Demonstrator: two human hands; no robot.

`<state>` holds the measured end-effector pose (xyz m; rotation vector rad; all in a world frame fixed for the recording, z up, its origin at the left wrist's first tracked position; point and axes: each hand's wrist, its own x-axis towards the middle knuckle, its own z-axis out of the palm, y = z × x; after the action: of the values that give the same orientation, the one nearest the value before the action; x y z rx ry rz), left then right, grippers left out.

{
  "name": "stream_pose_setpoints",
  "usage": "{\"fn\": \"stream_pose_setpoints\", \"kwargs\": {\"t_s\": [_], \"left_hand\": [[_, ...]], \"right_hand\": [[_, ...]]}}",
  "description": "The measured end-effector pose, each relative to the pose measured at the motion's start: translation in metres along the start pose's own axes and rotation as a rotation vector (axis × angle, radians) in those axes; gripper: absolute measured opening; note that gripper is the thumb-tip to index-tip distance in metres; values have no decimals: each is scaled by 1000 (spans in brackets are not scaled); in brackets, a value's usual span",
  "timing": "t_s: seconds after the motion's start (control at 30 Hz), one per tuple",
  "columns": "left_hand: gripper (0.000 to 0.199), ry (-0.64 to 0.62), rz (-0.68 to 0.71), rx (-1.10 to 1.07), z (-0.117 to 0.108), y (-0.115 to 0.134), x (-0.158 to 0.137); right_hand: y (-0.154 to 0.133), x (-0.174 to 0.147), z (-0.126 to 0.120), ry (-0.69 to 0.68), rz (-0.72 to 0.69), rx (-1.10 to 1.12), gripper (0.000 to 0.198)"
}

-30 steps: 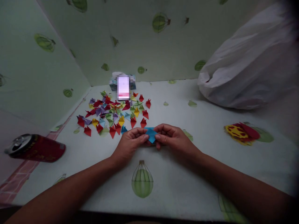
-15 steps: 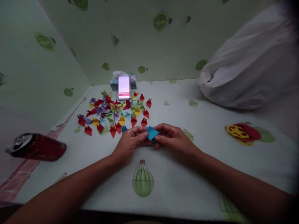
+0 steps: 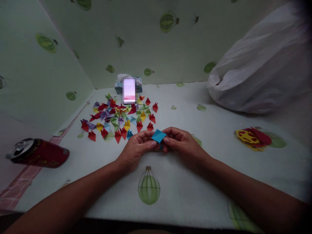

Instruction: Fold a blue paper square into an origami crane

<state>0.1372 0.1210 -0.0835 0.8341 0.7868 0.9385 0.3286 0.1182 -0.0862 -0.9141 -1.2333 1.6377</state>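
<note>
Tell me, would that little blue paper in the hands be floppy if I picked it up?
Probably not very: the blue paper looks flat and folded, which should stiffen it. It's likely very light, since the left hand and right hand pinch only its edges. Squeezing might crumple it, because it looks thin.

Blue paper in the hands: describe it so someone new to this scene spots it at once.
On the pale table, find the spread of small folded figures. Below them and to the right in the picture, the left hand and right hand come together, with the blue paper in their grip. Its plain, diamond-shaped face sets it apart from those spiky figures.
</note>
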Motion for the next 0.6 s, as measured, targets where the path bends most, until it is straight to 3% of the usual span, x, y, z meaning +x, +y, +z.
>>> {"fn": "stream_pose_setpoints", "kwargs": {"t_s": [0.6], "left_hand": [[31,-31,16,36,-4,-3,2]], "right_hand": [[-6,0,1,-53,-4,-117,22]]}}
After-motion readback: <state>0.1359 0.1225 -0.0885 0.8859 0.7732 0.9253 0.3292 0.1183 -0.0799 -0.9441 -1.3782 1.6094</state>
